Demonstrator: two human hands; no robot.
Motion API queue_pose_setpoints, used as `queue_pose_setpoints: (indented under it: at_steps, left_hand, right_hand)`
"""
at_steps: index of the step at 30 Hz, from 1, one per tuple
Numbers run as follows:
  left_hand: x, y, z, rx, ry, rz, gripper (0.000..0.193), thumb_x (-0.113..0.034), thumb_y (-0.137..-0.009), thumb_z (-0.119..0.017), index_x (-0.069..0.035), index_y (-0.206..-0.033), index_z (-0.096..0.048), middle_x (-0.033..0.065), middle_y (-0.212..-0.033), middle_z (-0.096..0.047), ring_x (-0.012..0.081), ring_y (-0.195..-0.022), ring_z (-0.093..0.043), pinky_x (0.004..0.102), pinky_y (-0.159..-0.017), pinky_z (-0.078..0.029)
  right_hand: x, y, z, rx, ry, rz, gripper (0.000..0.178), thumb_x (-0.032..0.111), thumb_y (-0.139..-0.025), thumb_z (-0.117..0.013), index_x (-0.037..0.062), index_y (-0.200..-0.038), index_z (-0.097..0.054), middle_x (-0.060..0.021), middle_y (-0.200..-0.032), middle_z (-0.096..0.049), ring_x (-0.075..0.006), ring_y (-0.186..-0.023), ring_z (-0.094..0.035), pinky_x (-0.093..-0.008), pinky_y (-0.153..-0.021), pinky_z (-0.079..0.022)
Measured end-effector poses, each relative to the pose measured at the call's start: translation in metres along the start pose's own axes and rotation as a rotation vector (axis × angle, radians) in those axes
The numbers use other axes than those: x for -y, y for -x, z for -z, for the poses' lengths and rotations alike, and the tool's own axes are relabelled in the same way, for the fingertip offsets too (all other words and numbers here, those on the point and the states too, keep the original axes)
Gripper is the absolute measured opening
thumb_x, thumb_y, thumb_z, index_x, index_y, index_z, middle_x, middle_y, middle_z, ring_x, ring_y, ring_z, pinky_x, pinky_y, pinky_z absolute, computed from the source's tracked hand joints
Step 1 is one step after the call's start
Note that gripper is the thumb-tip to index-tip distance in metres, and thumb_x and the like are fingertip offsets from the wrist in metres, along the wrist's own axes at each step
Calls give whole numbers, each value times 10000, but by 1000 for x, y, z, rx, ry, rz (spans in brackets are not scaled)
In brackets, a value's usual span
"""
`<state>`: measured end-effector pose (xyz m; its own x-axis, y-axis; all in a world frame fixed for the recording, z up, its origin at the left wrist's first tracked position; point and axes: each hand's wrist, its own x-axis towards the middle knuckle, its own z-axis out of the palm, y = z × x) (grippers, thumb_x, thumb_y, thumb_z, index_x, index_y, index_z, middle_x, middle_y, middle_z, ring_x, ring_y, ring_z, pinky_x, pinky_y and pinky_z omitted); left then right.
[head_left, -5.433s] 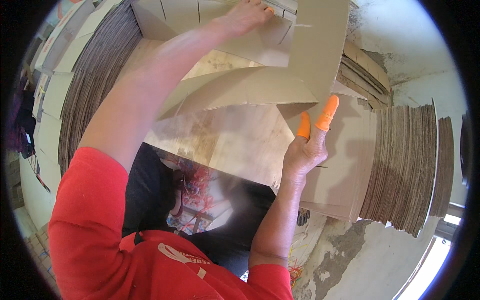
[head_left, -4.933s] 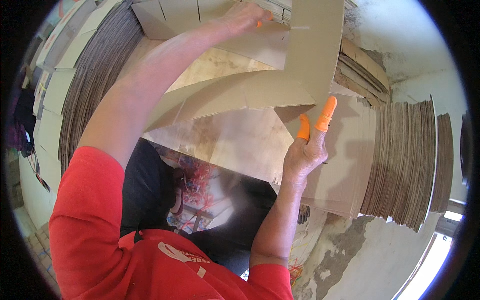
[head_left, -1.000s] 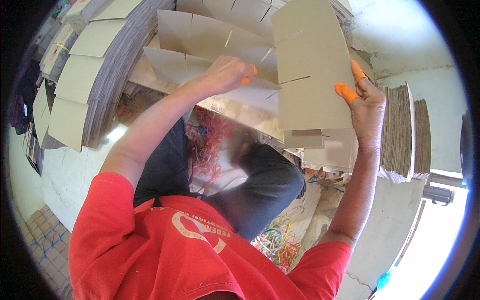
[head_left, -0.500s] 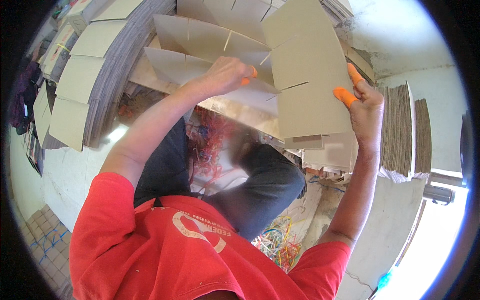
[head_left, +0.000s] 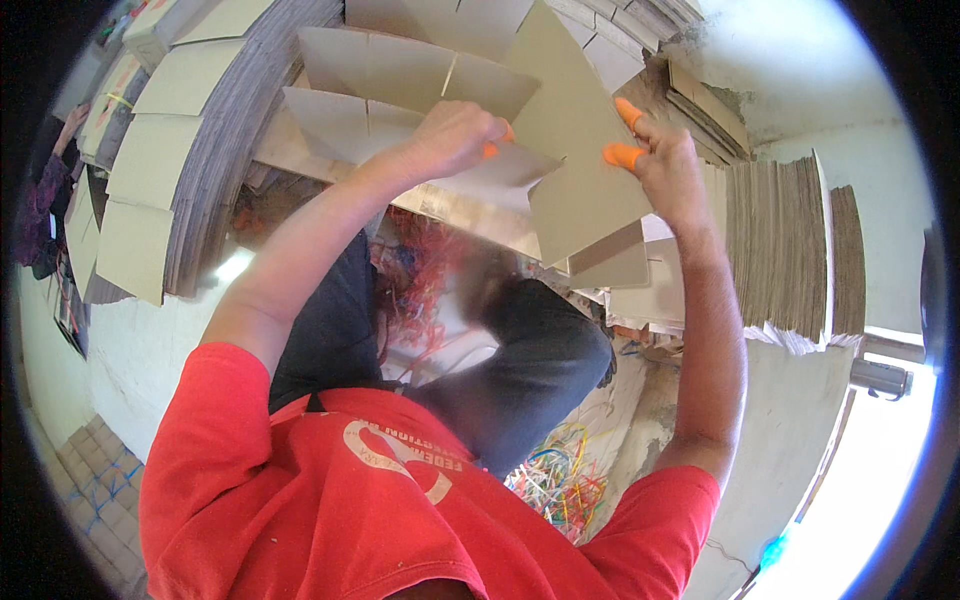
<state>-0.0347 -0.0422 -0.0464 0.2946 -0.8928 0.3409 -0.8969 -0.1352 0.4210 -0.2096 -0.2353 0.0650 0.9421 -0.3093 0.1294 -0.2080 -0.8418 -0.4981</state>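
My right hand (head_left: 665, 170), with orange finger covers, grips the right edge of a cardboard divider sheet (head_left: 580, 160) between thumb and fingers. The sheet stands tilted across the right ends of several slotted cardboard strips, meeting them near their ends. My left hand (head_left: 455, 142), also wearing orange covers, is closed on the upper edge of the nearest cardboard strip (head_left: 335, 120). A second strip (head_left: 400, 72) stands upright behind it, roughly parallel. Below the sheet's lower edge, another cardboard piece (head_left: 615, 260) shows. The left fingertips are partly hidden.
Tall stacks of cardboard sheets (head_left: 150, 185) stand at the left, with more stacks (head_left: 775, 245) at the right. A wooden board (head_left: 480, 225) lies under the strips. Red plastic strands (head_left: 425, 270) lie between my legs. Another person's hand (head_left: 72, 128) shows at far left.
My right hand has moved left and slightly up, turning the sheet so it looks narrower and more slanted. My left hand has barely moved and still grips the strip.
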Motion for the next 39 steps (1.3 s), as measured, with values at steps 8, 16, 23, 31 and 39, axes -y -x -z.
queue_pose_setpoints:
  at_steps: [8,16,23,31,39]
  left_hand:
    - [3,-2,-6,8,16,5,168,-129,-777,-686,-119,-944,-707,147,-785,-683,343,-764,-660,456,-663,-499]
    - [-7,12,16,-15,25,-34,309,-194,-771,-723,-109,-1060,-656,122,-903,-666,314,-852,-632,427,-717,-495]
    - [15,40,38,-171,-91,-46,449,-198,-725,-765,-114,-1149,-645,104,-973,-642,297,-925,-598,393,-807,-480]
    - [26,53,50,-103,-109,100,430,-181,-736,-759,-111,-1146,-652,110,-986,-638,304,-951,-589,393,-828,-468]
    - [33,53,43,-157,-103,16,305,-188,-764,-724,-80,-1043,-668,96,-876,-656,280,-893,-595,399,-800,-460]
  right_hand:
    - [35,7,-35,628,70,-474,464,103,-789,-736,-38,-1201,-576,-134,-821,-660,-200,-786,-666,-357,-684,-511]
    - [-52,87,-25,-486,466,-197,392,181,-880,-627,38,-1237,-548,-201,-1002,-640,-376,-901,-625,-461,-728,-520]
    - [-177,196,-11,-207,1079,-847,410,248,-829,-688,76,-1177,-556,-125,-1183,-582,-315,-1046,-561,-489,-816,-460]
    - [-211,202,32,-503,640,-882,363,316,-747,-762,74,-969,-608,-199,-885,-652,-380,-850,-632,-479,-709,-479]
    - [-81,141,74,-1053,608,-372,379,110,-832,-719,35,-1181,-591,-170,-1133,-662,-270,-941,-675,-354,-790,-549]
